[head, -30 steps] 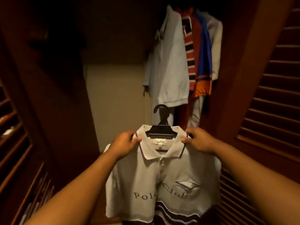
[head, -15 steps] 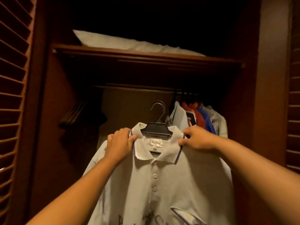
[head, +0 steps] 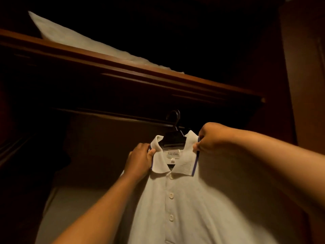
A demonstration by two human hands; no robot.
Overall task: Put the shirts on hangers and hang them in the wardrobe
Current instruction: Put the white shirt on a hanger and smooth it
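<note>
Dark reddish wood closes in on every side of this wardrobe (head: 302, 85), and the gloom is the first hazard: the rail (head: 123, 115) under the long wooden shelf (head: 123, 66) is only a faint dark line, so the hook could miss it. On the shelf's left end lies a pale folded cloth or pillow (head: 73, 39), blurred, well above the work. Lower down, the left hand (head: 139, 162) has its fingers curled round the left shoulder of the cream polo shirt with a blue-edged collar (head: 184, 199), thumb pressed onto the collar's left flap. Between the hands the black plastic hanger (head: 173, 138) sits inside the neck, its hook standing up close to the rail, and I cannot tell whether it has caught or is only in front of it. The right hand (head: 209, 138) pinches the collar's right edge and the shoulder beneath, fingers closed tight on the fabric. Both hands hold cloth rather than hanger, as far as I can see, so my worry is that a tug on one side could slide the shirt off a hanger arm. The hanger looks tilted, right side higher, so if the hands let go before the hook is seated, the shirt may well drop to the wardrobe floor.
</note>
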